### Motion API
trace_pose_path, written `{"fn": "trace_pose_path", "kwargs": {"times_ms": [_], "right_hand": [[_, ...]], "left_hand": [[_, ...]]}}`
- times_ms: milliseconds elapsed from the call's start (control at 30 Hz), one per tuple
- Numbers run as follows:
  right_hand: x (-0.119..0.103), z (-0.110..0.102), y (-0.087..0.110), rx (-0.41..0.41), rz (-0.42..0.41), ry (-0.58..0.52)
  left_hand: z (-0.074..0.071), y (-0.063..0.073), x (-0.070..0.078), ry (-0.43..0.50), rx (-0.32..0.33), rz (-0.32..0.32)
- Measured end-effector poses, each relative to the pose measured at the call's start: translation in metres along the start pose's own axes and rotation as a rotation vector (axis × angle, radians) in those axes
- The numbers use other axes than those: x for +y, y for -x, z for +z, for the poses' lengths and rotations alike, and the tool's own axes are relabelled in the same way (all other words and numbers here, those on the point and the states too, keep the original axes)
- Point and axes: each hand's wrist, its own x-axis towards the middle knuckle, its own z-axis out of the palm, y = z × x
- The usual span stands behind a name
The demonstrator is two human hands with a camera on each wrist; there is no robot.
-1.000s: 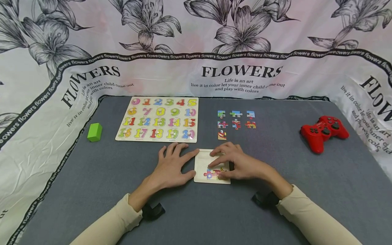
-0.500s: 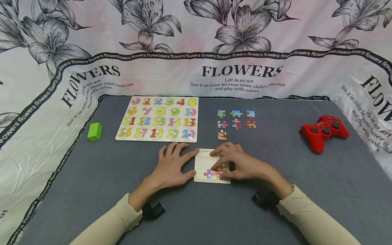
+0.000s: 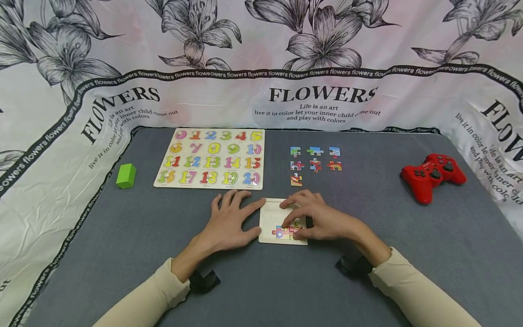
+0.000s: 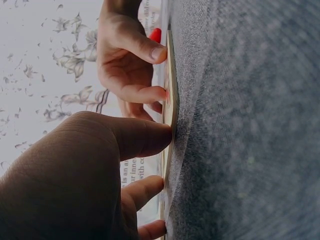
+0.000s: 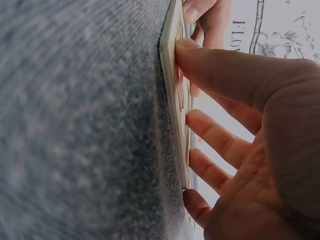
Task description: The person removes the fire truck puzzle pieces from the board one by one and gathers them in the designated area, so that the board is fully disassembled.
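A small square wooden puzzle tray point(image 3: 269, 210) lies on the cloth before me, with joined red, yellow and blue jigsaw pieces point(image 3: 279, 233) in its near right part. Fingers spread, my left hand point(image 3: 228, 222) rests beside the tray, thumb and index fingertips touching its left edge. From the right, my right hand point(image 3: 323, 220) reaches over the tray; its thumb and index fingertips press on the pieces, partly hiding them. In the right wrist view, the thumb point(image 5: 220, 67) lies on a piece while the other fingers stay spread along the tray.
Several loose jigsaw pieces point(image 3: 315, 165) lie in rows behind the tray. A wooden number board point(image 3: 163, 181) sits at the back left, a green block point(image 3: 126, 176) left of it. A red game controller point(image 3: 433, 177) lies at the right.
My right index fingertip has shifted slightly toward the thumb and nearer me, onto the pieces. The left hand and the tray have stayed in place.
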Motion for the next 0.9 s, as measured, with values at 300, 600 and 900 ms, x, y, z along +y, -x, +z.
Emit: {"fn": "trace_pose_path", "kwargs": {"times_ms": [300,600,900], "right_hand": [[0.0004,0.0018,-0.0002,0.017,0.003,-0.027],[-0.0015,0.0024,-0.0017,0.008,0.027,-0.022],[-0.0031,0.0022,-0.0017,0.001,0.049,-0.031]], "left_hand": [[0.0,0.0001,0.0006,0.007,-0.004,0.0],[0.0003,0.0,0.0003,0.004,-0.004,-0.006],[0.0005,0.0,0.0003,0.004,-0.004,-0.001]]}}
